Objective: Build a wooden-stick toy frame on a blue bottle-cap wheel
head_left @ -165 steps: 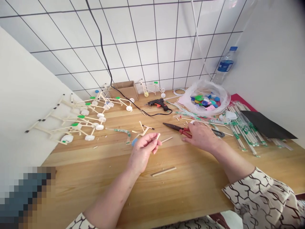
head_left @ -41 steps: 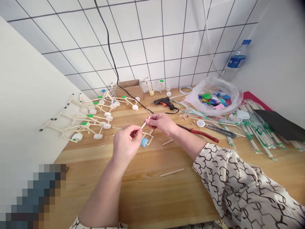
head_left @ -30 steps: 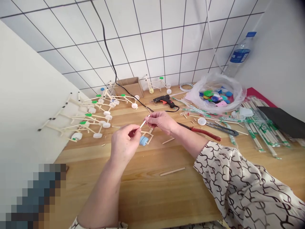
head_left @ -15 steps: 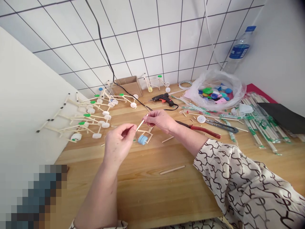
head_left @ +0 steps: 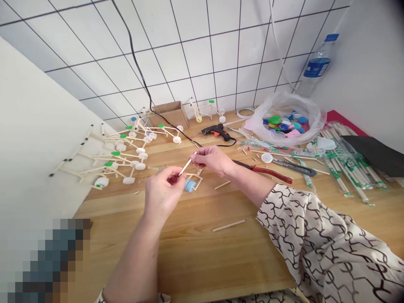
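A short pale wooden stick (head_left: 187, 164) is held slantwise above the table between my two hands. My left hand (head_left: 166, 189) pinches its lower end, and my right hand (head_left: 210, 160) grips the upper end between thumb and fingers. Just below them lies a small frame of sticks with light blue bottle caps (head_left: 190, 185) as wheels, partly hidden by my hands. Nearer to me, one loose stick (head_left: 229, 225) rests on the wooden table (head_left: 202, 261). Another loose stick (head_left: 222, 184) lies under my right forearm.
Several stick-and-cap tricycle models (head_left: 110, 164) crowd the left. Behind my hands sit a glue gun (head_left: 217, 132) and a cardboard box (head_left: 172, 113). Right are red-handled pliers (head_left: 271, 172), a utility knife (head_left: 295, 166), a bag of caps (head_left: 261, 126) and packed sticks (head_left: 350, 164).
My left hand has moved slightly right, closer to my right hand, and now pinches the stick's lower end. My right hand stays nearly where it was.
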Demonstrator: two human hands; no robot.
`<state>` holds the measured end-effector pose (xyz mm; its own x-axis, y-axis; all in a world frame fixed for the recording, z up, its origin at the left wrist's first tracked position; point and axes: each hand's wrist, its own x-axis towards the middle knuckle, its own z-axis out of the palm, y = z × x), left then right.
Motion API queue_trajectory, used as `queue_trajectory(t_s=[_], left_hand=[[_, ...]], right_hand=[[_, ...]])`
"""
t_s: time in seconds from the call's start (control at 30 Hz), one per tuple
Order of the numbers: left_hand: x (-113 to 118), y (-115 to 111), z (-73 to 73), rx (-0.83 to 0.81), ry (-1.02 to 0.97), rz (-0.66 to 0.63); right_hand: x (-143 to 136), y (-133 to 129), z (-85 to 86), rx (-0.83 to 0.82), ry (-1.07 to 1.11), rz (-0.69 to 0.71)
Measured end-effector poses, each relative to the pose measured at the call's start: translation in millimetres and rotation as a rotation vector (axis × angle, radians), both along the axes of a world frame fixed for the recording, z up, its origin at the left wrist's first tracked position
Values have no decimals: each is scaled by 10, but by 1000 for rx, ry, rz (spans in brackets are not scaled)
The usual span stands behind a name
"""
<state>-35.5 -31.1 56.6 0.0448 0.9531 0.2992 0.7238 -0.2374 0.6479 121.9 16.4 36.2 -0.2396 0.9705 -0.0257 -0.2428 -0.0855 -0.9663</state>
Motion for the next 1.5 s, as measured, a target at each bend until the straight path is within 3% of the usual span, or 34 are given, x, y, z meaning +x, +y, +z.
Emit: queue_trajectory(t_s=[1.2, 1.5], left_hand=[[-34, -10, -39, 21, 58, -4], [-127, 32, 25, -104, 9, -51]], right_hand=[[1, 0, -31, 20, -14, -11], [1, -3, -23, 28, -3, -17]])
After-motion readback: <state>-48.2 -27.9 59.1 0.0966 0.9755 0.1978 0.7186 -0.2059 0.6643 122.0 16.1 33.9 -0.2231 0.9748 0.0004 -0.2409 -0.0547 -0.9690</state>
